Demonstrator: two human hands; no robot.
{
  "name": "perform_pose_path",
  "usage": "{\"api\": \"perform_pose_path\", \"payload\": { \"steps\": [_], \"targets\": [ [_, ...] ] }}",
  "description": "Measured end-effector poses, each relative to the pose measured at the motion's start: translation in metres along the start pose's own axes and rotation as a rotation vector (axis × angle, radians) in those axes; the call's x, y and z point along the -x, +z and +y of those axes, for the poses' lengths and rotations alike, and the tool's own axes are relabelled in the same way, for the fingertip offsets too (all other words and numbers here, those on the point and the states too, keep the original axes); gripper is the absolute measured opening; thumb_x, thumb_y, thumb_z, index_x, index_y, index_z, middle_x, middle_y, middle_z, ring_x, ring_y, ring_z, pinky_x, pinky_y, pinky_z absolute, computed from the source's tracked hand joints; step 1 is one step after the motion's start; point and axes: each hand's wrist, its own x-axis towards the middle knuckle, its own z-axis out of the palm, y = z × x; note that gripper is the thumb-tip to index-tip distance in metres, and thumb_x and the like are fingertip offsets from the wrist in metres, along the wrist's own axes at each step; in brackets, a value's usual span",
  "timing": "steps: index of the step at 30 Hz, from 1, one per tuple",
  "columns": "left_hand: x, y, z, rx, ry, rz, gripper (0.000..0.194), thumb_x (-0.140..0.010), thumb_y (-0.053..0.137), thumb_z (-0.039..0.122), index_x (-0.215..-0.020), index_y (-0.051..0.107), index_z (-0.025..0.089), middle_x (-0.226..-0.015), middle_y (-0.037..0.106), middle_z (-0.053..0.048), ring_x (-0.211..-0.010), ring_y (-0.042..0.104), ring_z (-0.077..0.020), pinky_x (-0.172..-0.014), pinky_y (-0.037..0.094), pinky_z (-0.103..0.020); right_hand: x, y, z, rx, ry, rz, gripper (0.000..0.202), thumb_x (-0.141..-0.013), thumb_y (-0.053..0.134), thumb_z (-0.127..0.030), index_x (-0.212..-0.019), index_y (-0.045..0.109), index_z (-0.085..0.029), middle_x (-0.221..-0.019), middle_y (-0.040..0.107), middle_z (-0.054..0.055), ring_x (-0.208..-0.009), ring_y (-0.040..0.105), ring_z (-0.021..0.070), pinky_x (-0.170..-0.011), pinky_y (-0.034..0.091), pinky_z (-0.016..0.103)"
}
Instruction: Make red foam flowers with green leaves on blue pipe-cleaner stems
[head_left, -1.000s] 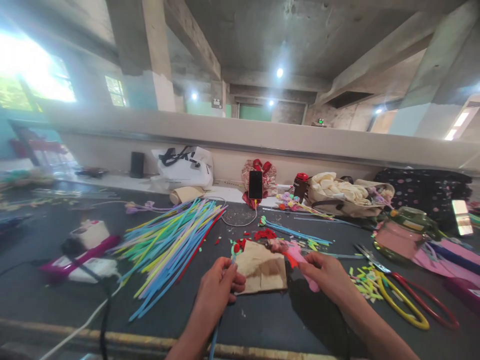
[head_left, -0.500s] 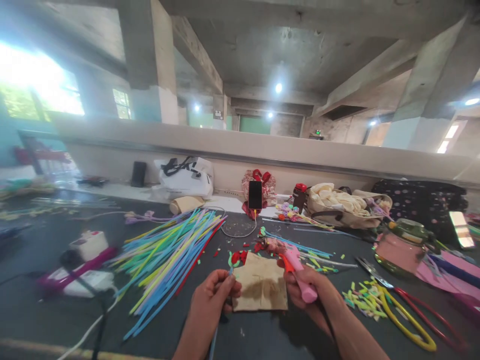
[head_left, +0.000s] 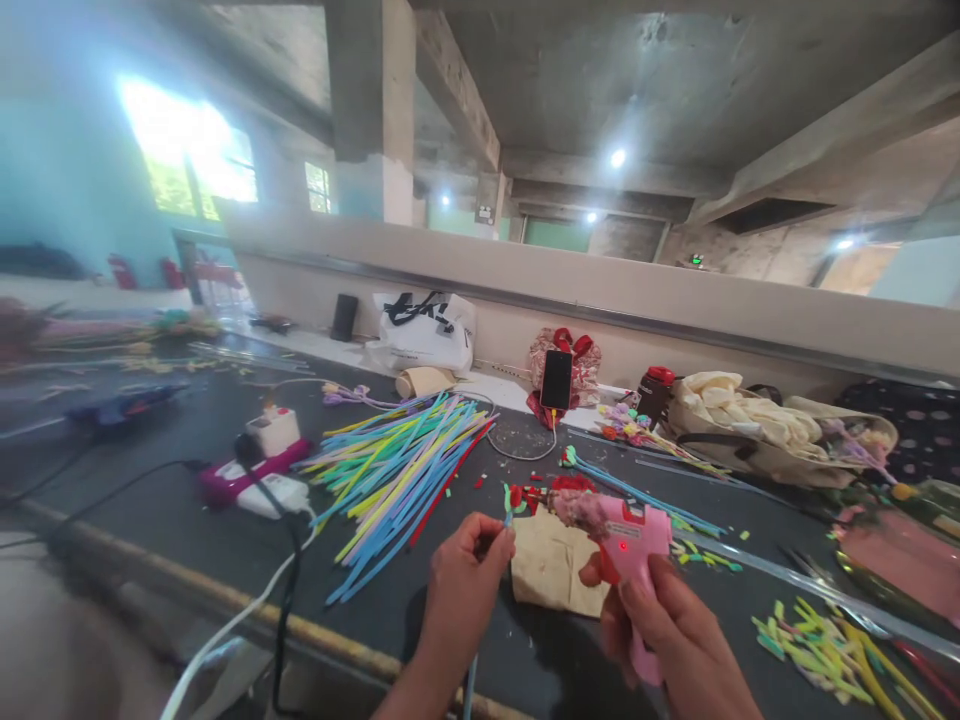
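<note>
In my right hand (head_left: 660,610) is a pink glue gun (head_left: 637,540) with a small red light on its side; my fingers wrap its handle. Its nozzle points left, at a small green and red piece (head_left: 513,500) on top of a blue pipe-cleaner stem (head_left: 470,685). Pinched between thumb and fingers, that stem is in my left hand (head_left: 472,570) and runs down past the table edge. Beneath the glue gun lies a tan folded pad (head_left: 551,565), with red pieces (head_left: 571,483) behind it, partly hidden by the gun.
Bundled coloured pipe cleaners (head_left: 405,470) lie to the left, near a purple and white power strip (head_left: 255,480) with cables. Cut green and yellow bits (head_left: 810,650) are at right beside scissors (head_left: 870,670). A phone (head_left: 556,380), a bottle (head_left: 655,395) and a cloth bag (head_left: 750,430) stand behind.
The glue gun has turned sideways, and its nozzle now meets the piece on the stem in my left hand. My view has swung left, so the table things appear further right.
</note>
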Motion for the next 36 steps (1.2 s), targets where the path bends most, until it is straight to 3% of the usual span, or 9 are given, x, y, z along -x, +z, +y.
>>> {"api": "perform_pose_path", "payload": {
  "steps": [15,22,30,36],
  "targets": [
    [0.003,0.008,-0.005,-0.260,0.085,0.040,0.012,-0.070,0.050,0.025,-0.059,0.052,0.023,-0.054,0.056,0.004,-0.053,0.053,-0.0141,-0.054,0.035,-0.023,0.013,0.020,0.010,0.281,-0.026,0.170,0.044,-0.075,0.040,-0.060,-0.080,0.056,-0.019,-0.039,0.046,-0.004,-0.033,0.039,0.0117,-0.036,0.035,0.022],
    [0.003,0.010,-0.009,-0.334,0.128,0.044,0.013,-0.071,0.047,0.021,-0.059,0.049,0.022,-0.053,0.053,0.004,-0.053,0.051,-0.0141,-0.054,0.032,-0.023,0.016,0.024,0.018,0.416,-0.066,0.317,0.044,-0.074,0.044,-0.059,-0.087,0.057,-0.019,-0.043,0.050,-0.003,-0.041,0.047,0.0151,-0.042,0.039,0.024],
    [0.002,0.012,-0.013,-0.379,0.152,0.036,0.013,-0.073,0.045,0.019,-0.061,0.048,0.022,-0.057,0.055,0.003,-0.056,0.052,-0.0145,-0.055,0.032,-0.024,0.015,0.026,0.017,0.394,-0.040,0.212,0.042,-0.077,0.041,-0.056,-0.090,0.052,-0.018,-0.040,0.046,-0.005,-0.037,0.045,0.0147,-0.041,0.037,0.025],
    [0.003,0.011,-0.009,-0.407,0.154,0.016,0.013,-0.073,0.043,0.019,-0.062,0.048,0.022,-0.060,0.057,0.002,-0.056,0.052,-0.0148,-0.055,0.033,-0.024,0.012,0.019,0.027,0.429,-0.067,0.266,0.044,-0.074,0.045,-0.058,-0.092,0.055,-0.019,-0.043,0.050,-0.003,-0.040,0.046,0.0144,-0.040,0.037,0.023]
  ]
}}
